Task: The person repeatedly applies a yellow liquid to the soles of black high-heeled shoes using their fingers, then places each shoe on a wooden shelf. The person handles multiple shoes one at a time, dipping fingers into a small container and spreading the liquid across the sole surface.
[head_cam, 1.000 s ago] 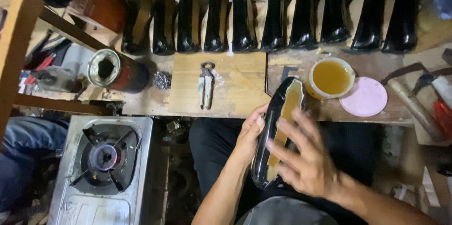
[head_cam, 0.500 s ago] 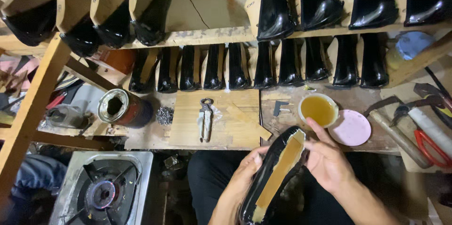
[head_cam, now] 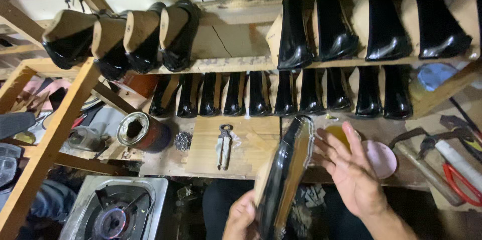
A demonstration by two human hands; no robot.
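Head view. Left hand (head_cam: 241, 220) grips the lower end of a glossy black shoe (head_cam: 283, 180), fingers closed round it, sole side up, toe pointing away over the wooden surface (head_cam: 165, 162). Right hand (head_cam: 351, 172) is spread flat, fingers apart, just beside the shoe's right edge, holding nothing.

Containers: rusty tin can (head_cam: 143, 130) at left, open top, dark inside; contents unclear. A pile of small nails (head_cam: 183, 140) lies just beside it. Bowl of yellow liquid (head_cam: 337, 133) sits partly behind the right hand, next to a pink lid (head_cam: 380, 158). Pincers (head_cam: 224, 144) lie mid-surface. Gas stove (head_cam: 118, 212) lower left.
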